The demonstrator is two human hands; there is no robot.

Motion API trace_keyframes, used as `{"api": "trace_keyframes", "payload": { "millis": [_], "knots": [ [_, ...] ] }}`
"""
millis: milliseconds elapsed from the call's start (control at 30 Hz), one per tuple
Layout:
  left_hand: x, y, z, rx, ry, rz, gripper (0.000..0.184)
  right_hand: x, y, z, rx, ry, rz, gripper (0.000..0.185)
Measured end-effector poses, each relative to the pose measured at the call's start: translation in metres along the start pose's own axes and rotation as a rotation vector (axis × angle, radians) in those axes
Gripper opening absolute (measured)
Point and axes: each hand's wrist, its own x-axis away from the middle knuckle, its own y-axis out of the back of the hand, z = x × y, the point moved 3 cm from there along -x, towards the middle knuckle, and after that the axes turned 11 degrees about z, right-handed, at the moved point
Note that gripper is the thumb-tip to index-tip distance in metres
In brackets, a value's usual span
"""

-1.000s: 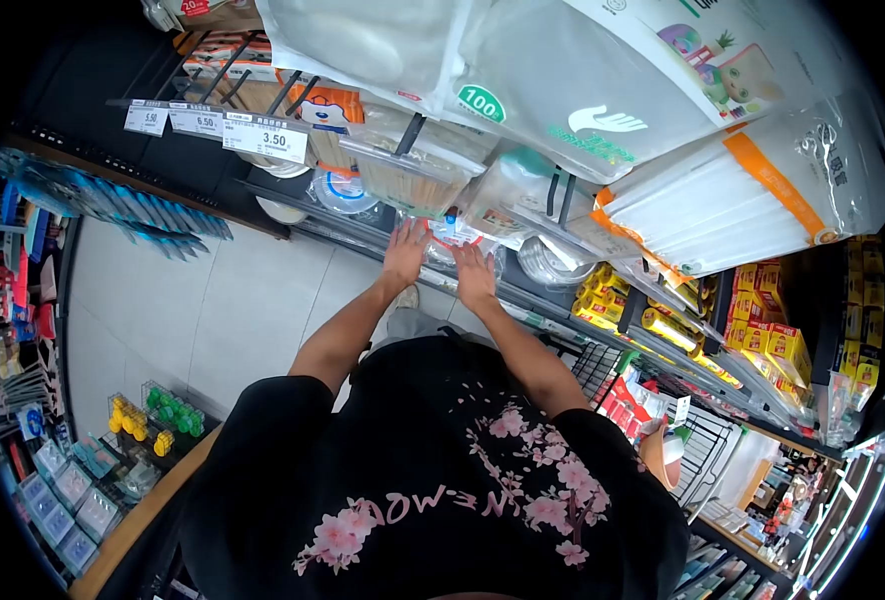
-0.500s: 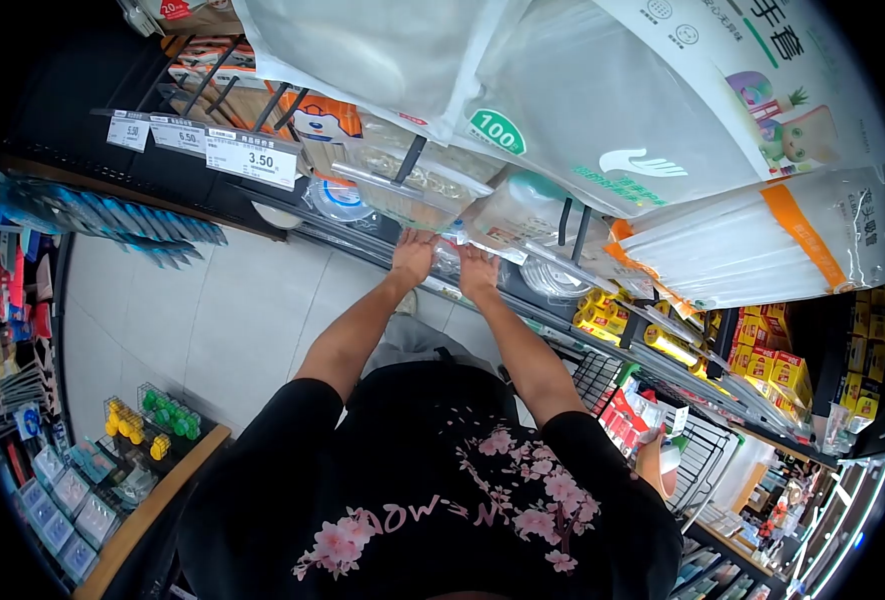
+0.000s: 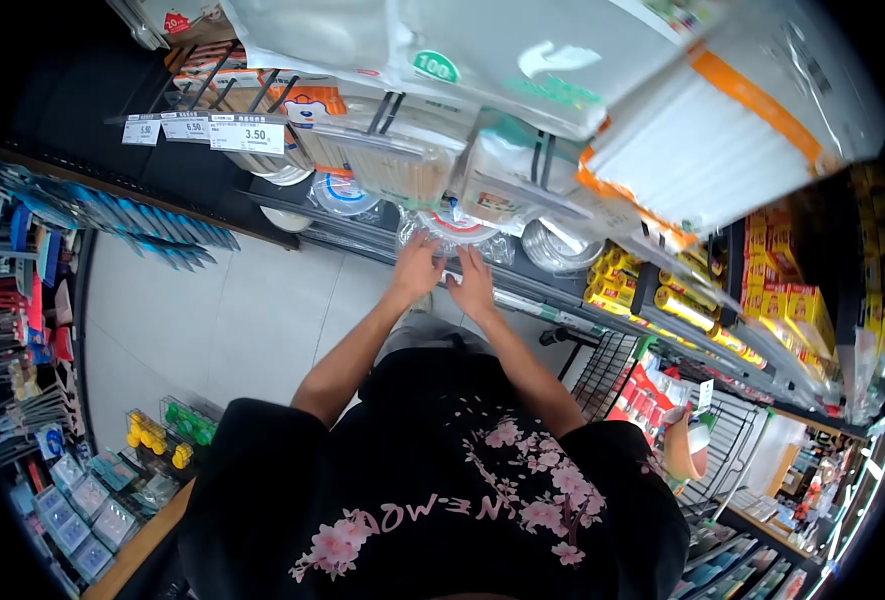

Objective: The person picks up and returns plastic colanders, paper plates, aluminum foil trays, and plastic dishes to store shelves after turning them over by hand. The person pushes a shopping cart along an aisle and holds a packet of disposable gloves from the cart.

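Observation:
My left hand reaches to the front of the low shelf, fingers stretched out against the clear wrapping of a pack of round disposable dishes with a red band. Beside it, my right hand has its fingers extended toward the same pack's near edge; whether it touches is unclear. Neither hand is wrapped around anything. Left of the pack lies a similar wrapped stack with a blue band. To the right sits a stack of silvery round dishes.
Large hanging bags and packs of wooden sticks overhang the shelf. Yellow rolls stand to the right. A wire shopping cart holding goods is at my right. Price tags line the upper left rail.
Both hands have drawn slightly back toward me from under the hanging packs. More of the red-banded pack shows. The view has shifted.

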Motion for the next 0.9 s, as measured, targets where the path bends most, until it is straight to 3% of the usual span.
{"api": "trace_keyframes", "payload": {
  "millis": [33,67,133,200,267,300,367,400,567,833,900],
  "knots": [
    [0.016,0.006,-0.008,0.342,0.033,0.155,0.055,0.02,-0.004,-0.001,-0.347,0.035,0.008,0.081],
    [0.033,0.011,-0.02,0.683,0.067,0.316,0.057,0.042,-0.005,-0.003,-0.362,0.028,-0.008,0.081],
    [0.071,0.051,-0.063,0.829,0.068,0.423,0.061,0.092,0.013,0.012,-1.1,0.135,0.234,0.076],
    [0.102,0.079,-0.103,0.967,0.061,0.556,0.065,0.143,0.05,0.027,-1.136,0.224,0.251,0.076],
    [0.13,0.098,-0.134,1.226,-0.121,0.51,0.078,0.191,0.078,0.038,-1.201,0.375,0.322,0.082],
    [0.138,0.107,-0.15,1.218,-0.144,0.559,0.078,0.213,0.091,0.038,-1.214,0.358,0.272,0.082],
    [0.152,0.127,-0.185,1.185,-0.374,0.601,0.092,0.261,0.117,0.046,-1.199,0.568,0.225,0.092],
    [0.159,0.13,-0.203,1.178,-0.396,0.662,0.092,0.28,0.129,0.044,-1.13,0.572,0.169,0.103],
    [0.186,0.129,-0.291,1.09,-0.678,0.743,0.112,0.377,0.152,0.03,-1.03,0.552,-0.094,0.115],
    [0.228,0.08,-0.411,1.042,-0.81,0.931,0.114,0.495,0.156,-0.039,-0.993,0.476,-0.34,0.129],
    [0.235,0.055,-0.442,0.879,-0.797,0.96,0.115,0.512,0.145,-0.076,-1.106,0.483,-0.404,0.128]
  ]
}}
